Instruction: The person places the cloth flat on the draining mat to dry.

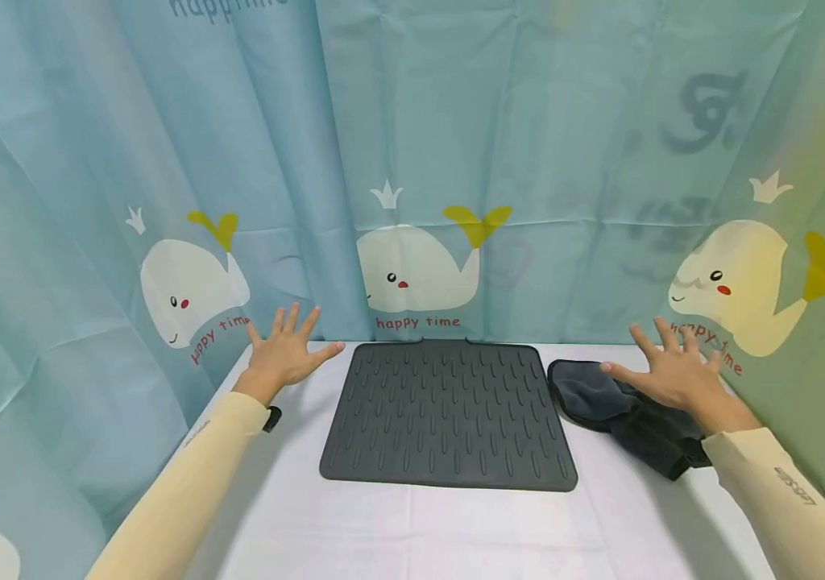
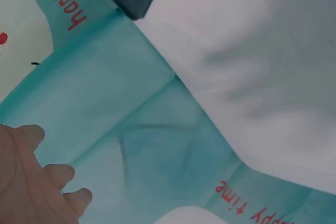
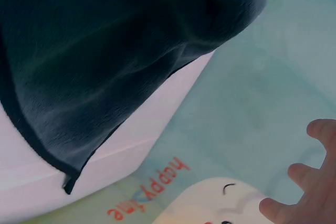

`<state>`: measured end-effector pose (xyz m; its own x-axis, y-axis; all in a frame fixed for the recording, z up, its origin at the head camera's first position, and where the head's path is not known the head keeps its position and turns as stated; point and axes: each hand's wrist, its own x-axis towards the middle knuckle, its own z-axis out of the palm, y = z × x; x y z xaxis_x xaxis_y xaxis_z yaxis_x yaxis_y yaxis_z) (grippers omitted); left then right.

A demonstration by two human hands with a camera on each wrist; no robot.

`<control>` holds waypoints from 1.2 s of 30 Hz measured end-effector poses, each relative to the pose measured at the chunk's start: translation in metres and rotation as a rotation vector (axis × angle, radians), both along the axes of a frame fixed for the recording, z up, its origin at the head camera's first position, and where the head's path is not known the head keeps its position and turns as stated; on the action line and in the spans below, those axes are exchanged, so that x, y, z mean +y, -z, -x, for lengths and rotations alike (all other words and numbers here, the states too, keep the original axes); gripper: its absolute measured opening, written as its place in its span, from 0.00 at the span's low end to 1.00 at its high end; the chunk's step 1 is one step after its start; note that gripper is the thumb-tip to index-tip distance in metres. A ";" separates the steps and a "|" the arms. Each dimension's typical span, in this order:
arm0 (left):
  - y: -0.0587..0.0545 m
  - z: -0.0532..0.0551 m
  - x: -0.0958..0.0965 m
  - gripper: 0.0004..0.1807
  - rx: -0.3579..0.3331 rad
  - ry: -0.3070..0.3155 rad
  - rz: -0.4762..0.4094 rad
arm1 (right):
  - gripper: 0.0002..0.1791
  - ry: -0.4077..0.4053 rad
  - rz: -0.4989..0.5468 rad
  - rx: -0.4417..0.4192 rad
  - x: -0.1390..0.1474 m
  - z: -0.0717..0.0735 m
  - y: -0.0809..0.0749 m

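Note:
My left hand [image 1: 283, 356] is raised over the far left of the table with fingers spread, holding nothing; part of it [image 2: 39, 182] shows at the lower left of the left wrist view. My right hand [image 1: 677, 372], also spread and empty, hovers above a crumpled dark grey cloth [image 1: 586, 392] with black edging. In the right wrist view the cloth [image 3: 105, 77] fills the upper left, its corner pointing down, apart from the fingertips [image 3: 275, 209]. Between the hands a dark grey ridged mat [image 1: 449, 419] lies flat on the table.
A white-covered table [image 1: 412, 532] carries the mat and the cloth. Behind it and along both sides hang blue-green curtains [image 1: 427, 121] printed with white whales, close to the table's edges. A dark band [image 1: 272, 419] sits at the left wrist.

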<state>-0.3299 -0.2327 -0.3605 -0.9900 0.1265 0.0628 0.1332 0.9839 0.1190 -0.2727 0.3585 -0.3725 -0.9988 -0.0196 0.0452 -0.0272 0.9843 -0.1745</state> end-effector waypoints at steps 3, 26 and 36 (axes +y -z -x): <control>0.006 -0.002 0.005 0.53 0.016 0.007 0.011 | 0.59 -0.010 0.005 0.008 -0.007 -0.001 0.000; 0.045 -0.043 0.051 0.24 0.164 0.019 -0.490 | 0.36 -0.078 0.378 0.160 -0.028 -0.017 0.028; 0.055 -0.039 0.049 0.15 0.180 0.021 -0.523 | 0.33 -0.053 0.387 0.106 -0.018 -0.021 0.041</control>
